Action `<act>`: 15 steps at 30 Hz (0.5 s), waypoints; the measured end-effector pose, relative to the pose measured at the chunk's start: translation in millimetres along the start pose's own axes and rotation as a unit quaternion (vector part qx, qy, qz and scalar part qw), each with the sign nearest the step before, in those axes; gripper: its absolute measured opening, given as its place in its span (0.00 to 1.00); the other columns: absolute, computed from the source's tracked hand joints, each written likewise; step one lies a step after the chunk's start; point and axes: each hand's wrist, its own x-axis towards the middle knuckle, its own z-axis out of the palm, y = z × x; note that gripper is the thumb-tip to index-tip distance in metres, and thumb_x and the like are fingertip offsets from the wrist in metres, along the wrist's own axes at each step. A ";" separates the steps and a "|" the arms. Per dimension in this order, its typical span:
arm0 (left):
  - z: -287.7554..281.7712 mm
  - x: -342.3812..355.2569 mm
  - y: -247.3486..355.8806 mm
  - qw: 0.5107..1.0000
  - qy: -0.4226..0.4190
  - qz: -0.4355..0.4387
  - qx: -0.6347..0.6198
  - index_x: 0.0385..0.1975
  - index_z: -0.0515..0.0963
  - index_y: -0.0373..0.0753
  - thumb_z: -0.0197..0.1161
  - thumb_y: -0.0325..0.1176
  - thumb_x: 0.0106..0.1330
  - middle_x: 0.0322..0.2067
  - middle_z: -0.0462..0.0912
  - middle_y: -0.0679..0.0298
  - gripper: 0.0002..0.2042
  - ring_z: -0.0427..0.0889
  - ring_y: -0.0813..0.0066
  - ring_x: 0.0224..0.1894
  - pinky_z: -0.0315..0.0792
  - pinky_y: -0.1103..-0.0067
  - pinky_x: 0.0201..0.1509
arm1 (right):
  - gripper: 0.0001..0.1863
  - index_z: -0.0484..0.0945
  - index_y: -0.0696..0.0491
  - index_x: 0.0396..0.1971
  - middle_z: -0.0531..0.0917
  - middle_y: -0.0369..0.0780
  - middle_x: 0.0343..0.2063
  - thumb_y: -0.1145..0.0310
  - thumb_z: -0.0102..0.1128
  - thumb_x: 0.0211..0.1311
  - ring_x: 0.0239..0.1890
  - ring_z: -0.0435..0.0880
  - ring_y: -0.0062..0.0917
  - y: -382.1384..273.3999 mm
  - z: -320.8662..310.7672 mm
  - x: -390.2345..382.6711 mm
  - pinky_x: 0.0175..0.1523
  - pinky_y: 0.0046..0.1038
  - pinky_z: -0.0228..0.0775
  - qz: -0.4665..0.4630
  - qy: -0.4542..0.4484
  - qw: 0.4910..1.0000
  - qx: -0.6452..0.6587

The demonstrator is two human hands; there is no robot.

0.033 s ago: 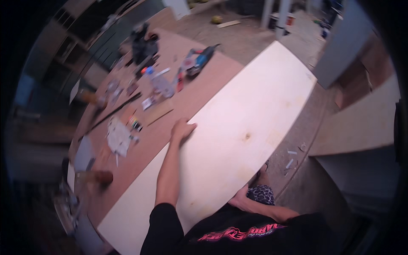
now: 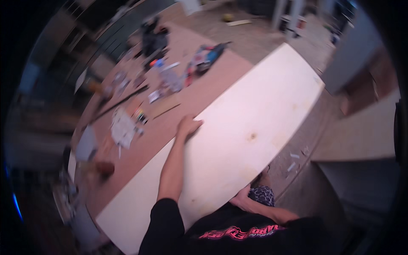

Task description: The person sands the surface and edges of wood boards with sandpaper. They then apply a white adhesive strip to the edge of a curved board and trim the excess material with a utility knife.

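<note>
A long, pale plywood board (image 2: 250, 114) lies slantwise in front of me, along the near edge of the reddish-brown worktable (image 2: 229, 70). My left hand (image 2: 189, 126) grips its far long edge, thumb on the top face and the other fingers over the edge, mostly hidden. On the near long edge, close to my body, my right hand (image 2: 241, 197) is closed around the board, its fingertips out of sight beneath. Whether the board touches the tabletop or is held just above it, I cannot tell.
A blue power tool (image 2: 212, 55), a black bag-like bundle (image 2: 154, 40), a crumpled white sheet (image 2: 123, 127) and a thin dark strip (image 2: 123, 101) lie on the table. At right stands a pale wooden panel (image 2: 361, 131). White scraps (image 2: 292, 165) litter the floor.
The table and board have shifted slightly to the right in the view, with some blur. Both hands keep their hold on the board.
</note>
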 end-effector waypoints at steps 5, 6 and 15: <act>5.0 -7.1 -18.9 0.997 0.066 -0.038 0.007 0.47 0.83 0.37 0.68 0.46 0.52 0.48 0.83 0.48 0.24 0.82 0.54 0.52 0.75 0.65 0.57 | 0.36 0.72 0.49 0.59 0.75 0.40 0.60 0.37 0.35 0.64 0.61 0.72 0.41 7.4 -6.2 12.0 0.66 0.50 0.63 0.045 0.025 0.994 -0.099; 2.7 -12.0 -19.7 0.996 0.066 -0.063 -0.002 0.48 0.83 0.38 0.69 0.45 0.51 0.49 0.83 0.49 0.25 0.82 0.55 0.53 0.75 0.64 0.57 | 0.36 0.72 0.49 0.60 0.75 0.40 0.60 0.37 0.36 0.64 0.61 0.72 0.41 9.1 -7.2 14.8 0.67 0.49 0.63 0.050 0.025 0.991 -0.120; -25.7 -37.9 -28.1 0.994 0.042 -0.098 -0.017 0.48 0.82 0.36 0.69 0.45 0.51 0.54 0.80 0.50 0.25 0.80 0.56 0.56 0.75 0.64 0.57 | 0.36 0.72 0.50 0.61 0.73 0.42 0.62 0.39 0.39 0.65 0.65 0.68 0.42 35.4 -3.8 21.0 0.69 0.52 0.59 0.095 0.065 0.980 -0.162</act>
